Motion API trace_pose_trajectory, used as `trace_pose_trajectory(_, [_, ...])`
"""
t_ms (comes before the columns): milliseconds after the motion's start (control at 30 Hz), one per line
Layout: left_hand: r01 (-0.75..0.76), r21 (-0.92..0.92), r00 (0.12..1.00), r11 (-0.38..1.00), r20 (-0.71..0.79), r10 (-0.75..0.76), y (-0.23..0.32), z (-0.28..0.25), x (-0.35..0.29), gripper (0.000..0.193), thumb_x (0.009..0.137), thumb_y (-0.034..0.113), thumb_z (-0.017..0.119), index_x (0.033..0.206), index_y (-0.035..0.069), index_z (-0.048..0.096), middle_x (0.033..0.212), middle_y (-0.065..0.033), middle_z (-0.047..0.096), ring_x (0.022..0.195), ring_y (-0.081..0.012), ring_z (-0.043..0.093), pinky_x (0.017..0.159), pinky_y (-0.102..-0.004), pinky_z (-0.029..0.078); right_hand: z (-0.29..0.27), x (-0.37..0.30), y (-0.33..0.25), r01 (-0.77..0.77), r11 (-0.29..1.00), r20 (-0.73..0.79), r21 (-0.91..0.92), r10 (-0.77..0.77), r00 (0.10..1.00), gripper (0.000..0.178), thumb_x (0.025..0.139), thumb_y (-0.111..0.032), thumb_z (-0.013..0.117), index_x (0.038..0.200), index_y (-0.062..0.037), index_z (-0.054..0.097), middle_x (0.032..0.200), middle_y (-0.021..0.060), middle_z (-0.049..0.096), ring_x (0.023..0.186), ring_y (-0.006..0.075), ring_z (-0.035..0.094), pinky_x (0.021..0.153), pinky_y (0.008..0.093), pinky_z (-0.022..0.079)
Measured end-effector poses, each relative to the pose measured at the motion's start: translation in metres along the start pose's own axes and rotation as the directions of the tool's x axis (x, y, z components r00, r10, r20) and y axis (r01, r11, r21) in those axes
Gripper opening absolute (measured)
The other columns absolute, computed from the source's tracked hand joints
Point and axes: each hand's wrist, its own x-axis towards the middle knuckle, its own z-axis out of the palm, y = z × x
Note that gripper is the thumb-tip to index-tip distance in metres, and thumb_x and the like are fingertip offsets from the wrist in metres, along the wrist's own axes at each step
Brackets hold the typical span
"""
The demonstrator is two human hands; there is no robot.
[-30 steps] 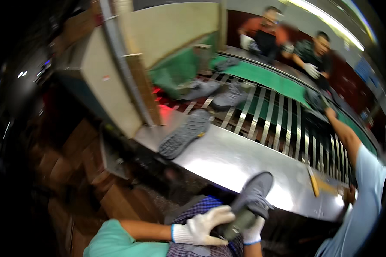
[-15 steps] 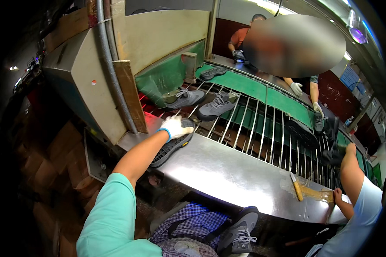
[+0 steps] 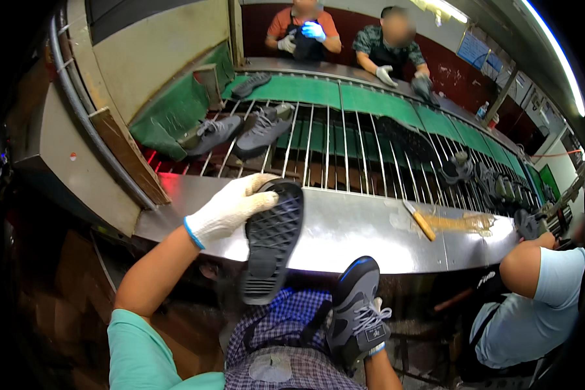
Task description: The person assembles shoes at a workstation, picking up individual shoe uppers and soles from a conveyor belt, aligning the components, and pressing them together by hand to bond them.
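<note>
My left hand [image 3: 227,209], in a white knit glove with a blue cuff, grips the upper end of a black shoe sole [image 3: 276,224]. The sole hangs upright in front of the metal counter, its crisscross-ribbed side toward me. Low in front of me, a grey lace-up shoe [image 3: 356,302] with a black toe points upward. My right hand [image 3: 378,348], also gloved, holds it; most of its fingers are hidden behind the shoe. Sole and shoe are apart.
A shiny metal counter [image 3: 344,227] borders a rack of metal bars [image 3: 325,146]. Grey shoes [image 3: 263,130] and a dark sole [image 3: 406,138] lie on it. A yellow-handled tool [image 3: 422,224] rests on the counter. Co-workers sit across the green belt [image 3: 377,101] and at my right.
My left hand has lifted the sole from the counter's left end and brought it toward me, closer to the grey shoe. The view has turned; part of my right glove now shows.
</note>
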Motion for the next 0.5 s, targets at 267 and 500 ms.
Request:
trace_pose_trajectory(267, [-0.286, 0.287, 0.947, 0.914, 0.233, 0.223, -0.109, 0.129, -0.019, 0.071, 0.104, 0.003, 0.058, 0.169, -0.003, 0.029, 0.166, -0.0228, 0.045, 0.154, -0.0306, 0.046, 0.130, -0.0435, 0.033, 0.002, 0.007, 0.003, -0.210, 0.978, -0.011, -0.011, 0.210, 0.978, 0.076, 0.113, -0.063, 0.042, 0.158, -0.0014, 0.046, 0.148, 0.0241, 0.060, 0.133, 0.0351, 0.064, 0.114, 0.0486, 0.056])
trace_pose_trajectory(500, [-0.095, 0.048, 0.961, 0.994, 0.264, 0.079, -0.101, 0.127, -0.033, 0.090, 0.097, 0.034, 0.083, 0.164, -0.005, 0.038, 0.162, -0.0230, 0.050, 0.154, -0.0332, 0.046, 0.130, -0.0439, 0.035, -0.020, -0.022, 0.032, -0.473, 0.880, -0.130, 0.046, 0.474, 0.871, 0.078, 0.113, -0.063, 0.043, 0.159, -0.0006, 0.045, 0.150, 0.0258, 0.059, 0.133, 0.0360, 0.064, 0.114, 0.0492, 0.057])
